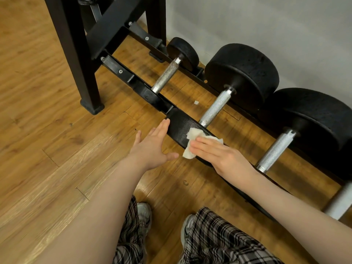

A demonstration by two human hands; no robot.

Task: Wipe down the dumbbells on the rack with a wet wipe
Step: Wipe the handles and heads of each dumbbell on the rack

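The wipe (pixel 194 142) is lying on the near head of the middle dumbbell (pixel 182 128), pressed flat under the straight fingers of the right hand (pixel 219 155). Left of those fingers, the left hand (pixel 154 145) is resting open, fingertips touching the head's edge. Beyond the fingertips, the rack (pixel 122 71) is holding two more dumbbells.

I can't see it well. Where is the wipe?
The wipe is low in the middle of the head view, under the right hand, pressed on the middle dumbbell's near end.
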